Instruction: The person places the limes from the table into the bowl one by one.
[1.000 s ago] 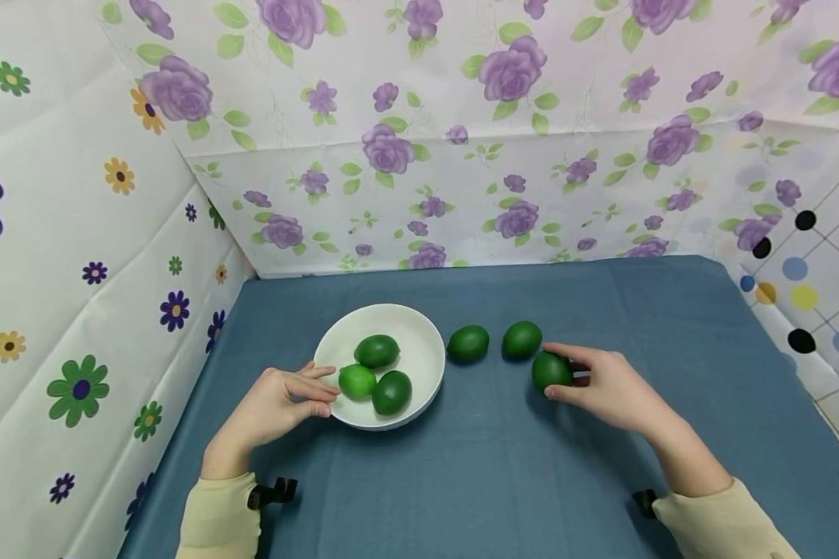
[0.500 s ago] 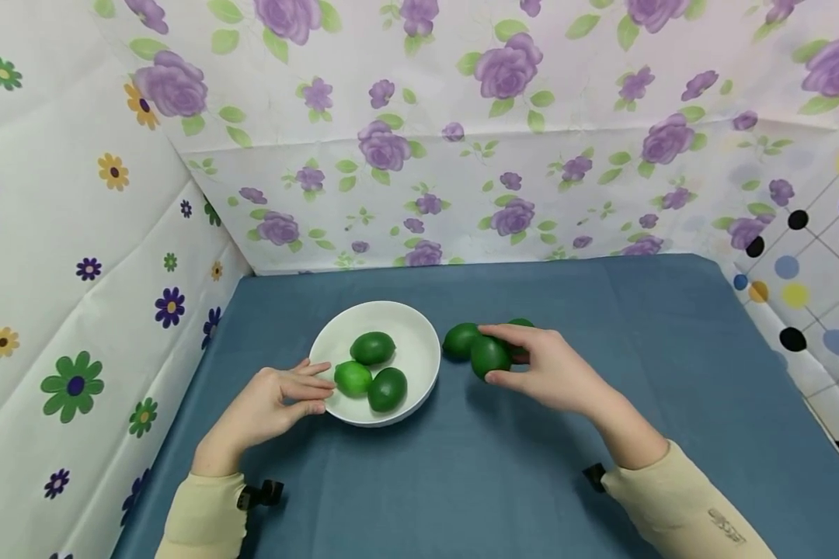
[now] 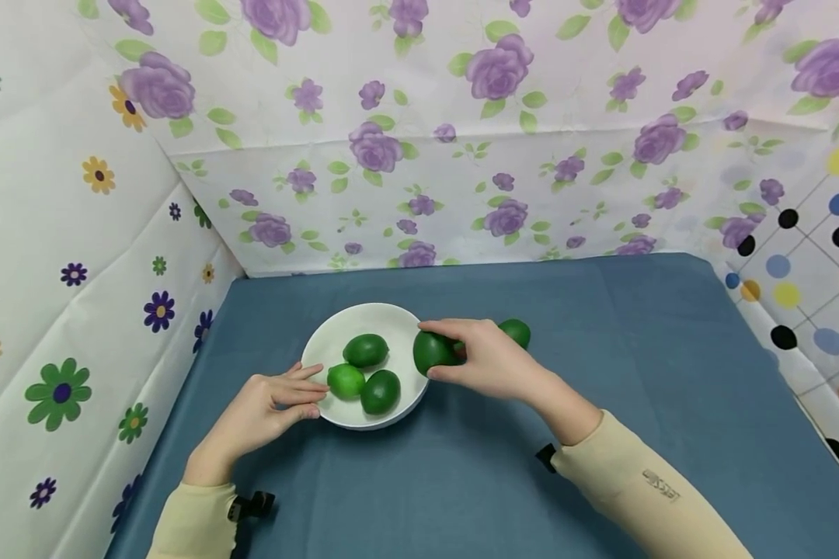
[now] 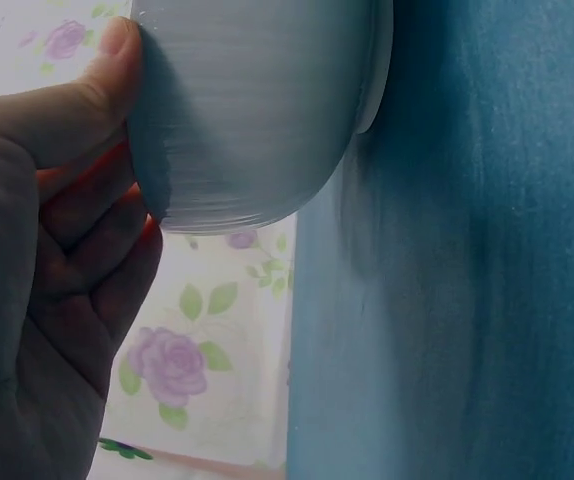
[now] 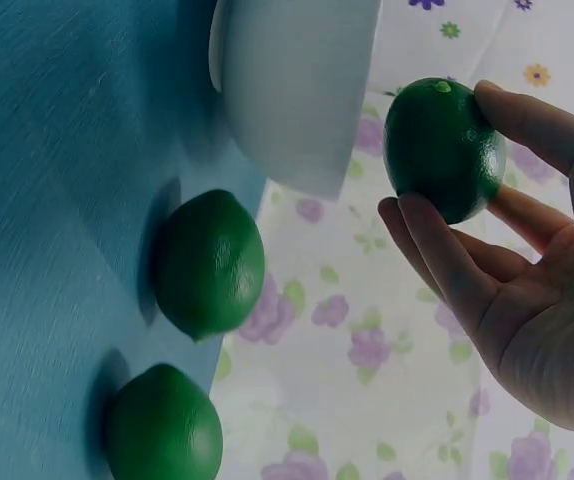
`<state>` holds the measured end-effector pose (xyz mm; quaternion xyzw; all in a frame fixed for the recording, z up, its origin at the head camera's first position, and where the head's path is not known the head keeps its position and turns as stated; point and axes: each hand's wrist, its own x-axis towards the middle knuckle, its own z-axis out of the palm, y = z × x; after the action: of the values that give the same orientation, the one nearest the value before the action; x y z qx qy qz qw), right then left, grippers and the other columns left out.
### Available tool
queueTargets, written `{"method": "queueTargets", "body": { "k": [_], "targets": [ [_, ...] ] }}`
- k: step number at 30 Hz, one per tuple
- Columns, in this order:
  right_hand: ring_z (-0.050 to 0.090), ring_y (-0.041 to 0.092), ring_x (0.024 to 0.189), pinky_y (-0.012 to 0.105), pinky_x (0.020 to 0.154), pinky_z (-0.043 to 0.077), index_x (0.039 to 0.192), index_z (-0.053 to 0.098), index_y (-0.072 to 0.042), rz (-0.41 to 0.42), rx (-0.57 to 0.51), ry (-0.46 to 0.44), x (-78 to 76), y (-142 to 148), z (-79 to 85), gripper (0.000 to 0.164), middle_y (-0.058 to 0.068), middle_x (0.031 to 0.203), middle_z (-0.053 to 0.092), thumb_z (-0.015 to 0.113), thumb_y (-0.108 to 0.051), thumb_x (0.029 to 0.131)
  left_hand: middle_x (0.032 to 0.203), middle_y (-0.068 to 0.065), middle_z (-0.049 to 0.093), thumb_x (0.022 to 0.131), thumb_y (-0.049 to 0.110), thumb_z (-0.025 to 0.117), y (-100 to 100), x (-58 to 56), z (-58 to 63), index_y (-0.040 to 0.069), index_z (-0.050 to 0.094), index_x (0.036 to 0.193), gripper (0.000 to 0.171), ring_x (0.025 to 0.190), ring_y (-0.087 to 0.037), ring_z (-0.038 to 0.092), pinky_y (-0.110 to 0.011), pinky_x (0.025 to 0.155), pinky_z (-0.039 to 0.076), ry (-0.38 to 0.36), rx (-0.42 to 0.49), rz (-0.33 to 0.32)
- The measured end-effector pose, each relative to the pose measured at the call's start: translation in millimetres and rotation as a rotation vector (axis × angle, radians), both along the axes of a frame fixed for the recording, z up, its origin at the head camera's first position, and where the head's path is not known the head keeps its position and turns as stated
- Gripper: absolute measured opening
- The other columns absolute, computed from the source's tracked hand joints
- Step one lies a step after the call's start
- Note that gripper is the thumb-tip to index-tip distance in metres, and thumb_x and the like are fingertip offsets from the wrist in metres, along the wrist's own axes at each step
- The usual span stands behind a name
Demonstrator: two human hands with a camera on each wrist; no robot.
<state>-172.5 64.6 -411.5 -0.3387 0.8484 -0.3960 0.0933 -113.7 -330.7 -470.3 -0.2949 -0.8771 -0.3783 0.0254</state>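
Note:
A white bowl [image 3: 363,314] stands on the table with three limes inside: a dark green lime [image 3: 366,351] at the back, a brighter lime [image 3: 346,380] on the left and another dark lime [image 3: 381,392] in front. My left hand [image 3: 273,407] holds the bowl's left rim between thumb and fingers. Over the right rim, my right hand [image 3: 485,357] pinches a dark green lime [image 5: 442,150] between thumb and fingertips, raised off the table. Two more limes lie right of the bowl: a nearer lime [image 5: 210,265], mostly hidden by my hand in the head view, and a farther lime [image 3: 516,332].
A blue cloth [image 3: 405,497] covers the table. Flowered sheets [image 3: 419,140] rise behind and at the left, and a dotted sheet [image 3: 804,310] stands at the right. Both sleeves carry a small black wrist mount [image 3: 252,506].
My right hand has carried its lime leftward and up from the right of the loose limes to the bowl's right rim. My left hand stays at the bowl. The head view shifts slightly.

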Motion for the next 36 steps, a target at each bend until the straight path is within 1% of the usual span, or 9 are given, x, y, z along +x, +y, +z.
{"method": "queueTargets", "body": {
  "k": [4, 9, 13, 16, 21, 23, 27, 31, 36],
  "targets": [
    [0.068, 0.007, 0.109, 0.030, 0.087, 0.063, 0.159, 0.054, -0.020, 0.010, 0.051, 0.027, -4.1, -12, -0.5, 0.070, -0.001, 0.149, 0.063, 0.084, -0.028, 0.097, 0.115, -0.001, 0.081, 0.083, 0.006, 0.091, 1, 0.4, -1.0, 0.004, 0.085, 0.112, 0.030, 0.133, -0.032, 0.065, -0.020, 0.125, 0.033, -0.013, 0.033, 0.011],
    [0.068, 0.008, 0.101, 0.028, 0.083, 0.061, 0.158, 0.055, -0.018, 0.020, 0.114, 0.078, -9.2, -27, -1.2, 0.069, 0.001, 0.145, 0.066, 0.084, -0.028, 0.097, 0.115, 0.001, 0.080, 0.082, 0.006, 0.092, 2, 0.6, -1.3, 0.005, 0.085, 0.111, 0.030, 0.133, -0.026, 0.065, -0.019, 0.125, 0.033, -0.011, 0.030, 0.020],
    [0.069, 0.016, 0.117, 0.030, 0.090, 0.062, 0.157, 0.057, -0.018, 0.026, 0.175, 0.107, -12.3, -38, -3.1, 0.067, 0.004, 0.150, 0.063, 0.085, -0.026, 0.096, 0.115, 0.000, 0.081, 0.083, 0.007, 0.091, 2, 0.5, -2.5, 0.005, 0.085, 0.111, 0.029, 0.134, -0.023, 0.064, -0.018, 0.125, 0.032, -0.013, 0.028, 0.023],
    [0.064, 0.022, 0.132, 0.034, 0.096, 0.062, 0.157, 0.057, -0.019, 0.023, 0.236, 0.122, -14.1, -44, -4.5, 0.067, 0.006, 0.154, 0.060, 0.085, -0.026, 0.096, 0.113, 0.001, 0.081, 0.082, 0.006, 0.092, 2, 0.4, -3.7, 0.005, 0.086, 0.111, 0.029, 0.134, -0.022, 0.064, -0.018, 0.125, 0.032, -0.010, 0.030, 0.028],
    [0.062, 0.029, 0.136, 0.041, 0.100, 0.063, 0.157, 0.057, -0.017, 0.025, 0.339, 0.154, -16.9, -54, -5.1, 0.068, 0.012, 0.158, 0.055, 0.085, -0.025, 0.096, 0.112, 0.001, 0.081, 0.081, 0.005, 0.092, 3, 0.6, -3.4, 0.005, 0.086, 0.110, 0.030, 0.133, -0.025, 0.065, -0.019, 0.125, 0.033, 0.009, 0.035, 0.026],
    [0.061, 0.031, 0.137, 0.043, 0.103, 0.062, 0.157, 0.057, -0.016, 0.032, 0.378, 0.175, -18.4, -59, -5.3, 0.068, 0.013, 0.158, 0.055, 0.085, -0.024, 0.096, 0.111, 0.001, 0.081, 0.081, 0.004, 0.092, 3, 0.3, -3.3, 0.005, 0.086, 0.110, 0.030, 0.133, -0.024, 0.065, -0.020, 0.125, 0.033, 0.012, 0.039, 0.023],
    [0.062, 0.034, 0.133, 0.043, 0.102, 0.062, 0.154, 0.061, -0.014, 0.045, 0.457, 0.243, -21.5, -67, -7.4, 0.065, 0.013, 0.151, 0.061, 0.086, -0.024, 0.095, 0.111, 0.001, 0.081, 0.081, 0.004, 0.092, 3, -0.5, -3.5, 0.004, 0.086, 0.110, 0.030, 0.133, -0.020, 0.065, -0.019, 0.125, 0.033, 0.010, 0.046, 0.018],
    [0.065, 0.035, 0.124, 0.044, 0.095, 0.065, 0.148, 0.066, -0.015, 0.052, 0.551, 0.307, -22.6, -76, -8.7, 0.058, 0.012, 0.139, 0.067, 0.087, -0.023, 0.094, 0.111, 0.001, 0.081, 0.080, 0.003, 0.092, 3, -0.2, -3.3, 0.004, 0.086, 0.109, 0.030, 0.133, -0.022, 0.065, -0.020, 0.125, 0.033, 0.012, 0.046, 0.015],
    [0.068, 0.033, 0.119, 0.044, 0.089, 0.066, 0.142, 0.072, -0.018, 0.056, 0.651, 0.332, -22.1, -86, -8.6, 0.050, 0.008, 0.124, 0.072, 0.087, -0.021, 0.094, 0.111, 0.000, 0.081, 0.081, 0.004, 0.092, 4, 0.1, -2.3, 0.004, 0.086, 0.109, 0.030, 0.132, -0.022, 0.066, -0.019, 0.125, 0.033, 0.015, 0.039, 0.020]
  ]
}}
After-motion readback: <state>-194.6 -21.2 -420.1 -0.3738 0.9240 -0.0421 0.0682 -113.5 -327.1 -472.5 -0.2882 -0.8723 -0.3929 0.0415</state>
